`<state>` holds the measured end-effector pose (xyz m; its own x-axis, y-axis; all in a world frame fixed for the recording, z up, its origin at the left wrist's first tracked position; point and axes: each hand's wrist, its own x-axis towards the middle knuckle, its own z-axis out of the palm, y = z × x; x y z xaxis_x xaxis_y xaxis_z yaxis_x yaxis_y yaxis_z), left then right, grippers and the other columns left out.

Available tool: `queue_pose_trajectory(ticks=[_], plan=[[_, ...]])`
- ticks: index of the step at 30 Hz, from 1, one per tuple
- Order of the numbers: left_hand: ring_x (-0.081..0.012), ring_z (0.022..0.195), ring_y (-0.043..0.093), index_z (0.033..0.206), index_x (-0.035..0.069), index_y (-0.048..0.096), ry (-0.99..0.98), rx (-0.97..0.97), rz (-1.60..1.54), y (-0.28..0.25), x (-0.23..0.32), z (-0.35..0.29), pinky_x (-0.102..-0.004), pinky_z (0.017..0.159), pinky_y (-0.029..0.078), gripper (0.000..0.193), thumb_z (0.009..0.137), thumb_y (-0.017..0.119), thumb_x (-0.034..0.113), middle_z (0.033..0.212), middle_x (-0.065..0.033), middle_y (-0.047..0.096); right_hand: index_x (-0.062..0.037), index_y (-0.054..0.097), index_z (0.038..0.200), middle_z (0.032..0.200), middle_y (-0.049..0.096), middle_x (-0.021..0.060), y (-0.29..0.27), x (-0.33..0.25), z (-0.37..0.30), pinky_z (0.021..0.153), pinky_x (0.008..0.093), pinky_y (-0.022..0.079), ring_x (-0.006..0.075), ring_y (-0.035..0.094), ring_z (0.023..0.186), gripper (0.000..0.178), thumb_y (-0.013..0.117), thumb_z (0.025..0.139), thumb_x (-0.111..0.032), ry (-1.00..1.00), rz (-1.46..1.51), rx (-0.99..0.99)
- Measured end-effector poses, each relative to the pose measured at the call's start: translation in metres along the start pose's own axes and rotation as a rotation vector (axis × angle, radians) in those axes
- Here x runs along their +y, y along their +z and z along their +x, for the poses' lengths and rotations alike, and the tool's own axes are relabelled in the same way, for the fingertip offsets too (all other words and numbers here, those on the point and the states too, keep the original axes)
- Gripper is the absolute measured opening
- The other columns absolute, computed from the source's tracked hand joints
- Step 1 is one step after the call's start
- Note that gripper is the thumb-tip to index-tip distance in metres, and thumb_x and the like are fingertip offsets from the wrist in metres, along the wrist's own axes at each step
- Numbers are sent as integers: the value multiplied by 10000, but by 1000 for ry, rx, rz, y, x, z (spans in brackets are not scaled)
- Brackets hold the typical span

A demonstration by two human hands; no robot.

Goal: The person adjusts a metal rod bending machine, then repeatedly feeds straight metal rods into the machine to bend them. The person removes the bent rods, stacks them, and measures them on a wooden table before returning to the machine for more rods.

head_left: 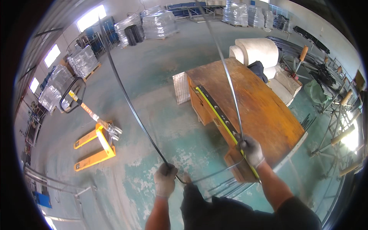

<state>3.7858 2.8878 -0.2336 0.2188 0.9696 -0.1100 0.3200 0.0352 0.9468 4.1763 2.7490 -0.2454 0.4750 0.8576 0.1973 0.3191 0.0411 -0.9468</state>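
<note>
Both my hands, in grey work gloves, hold a long metal tube (139, 122) bent into a narrow U. Its two long legs reach away from me, and the bend lies close to my body. My left hand (165, 180) is closed round the left leg just above the bend. Around the right leg, my right hand (251, 150) is closed over the near edge of a worn wooden desk (264, 111). Along that edge lie a black strip with holes (217, 108) and a thin yellow-green strip (212, 110); their near ends pass by my right hand.
A yellow pallet jack (100, 143) stands on the green floor to the left. Wrapped pallets (159, 23) line the back. Beyond the desk are a cream sofa (281, 82) and metal stands with rollers (303, 53). Dark rods (234, 189) lie on the floor near the desk.
</note>
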Motion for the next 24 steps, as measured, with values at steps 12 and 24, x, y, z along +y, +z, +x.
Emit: queue_pose_trajectory(ticks=[12, 24], plan=[[-157, 829, 709, 1088, -2, 770, -18, 7, 80, -43, 64, 410, -354, 782, 567, 145, 996, 798, 107, 887, -75, 771, 12, 797, 1251, 975, 795, 93, 131, 4, 349, 826, 362, 598, 164, 729, 874, 230, 778, 1045, -88, 422, -303, -87], [-166, 827, 698, 1209, -6, 731, -150, -74, 59, 92, 82, 825, -342, 775, 570, 233, 989, 788, 45, 954, -77, 756, 6, 833, 1260, 930, 815, 100, 163, 174, 843, 775, 360, 588, 153, 709, 799, 284, 818, 1022, -147, 211, -298, -49]])
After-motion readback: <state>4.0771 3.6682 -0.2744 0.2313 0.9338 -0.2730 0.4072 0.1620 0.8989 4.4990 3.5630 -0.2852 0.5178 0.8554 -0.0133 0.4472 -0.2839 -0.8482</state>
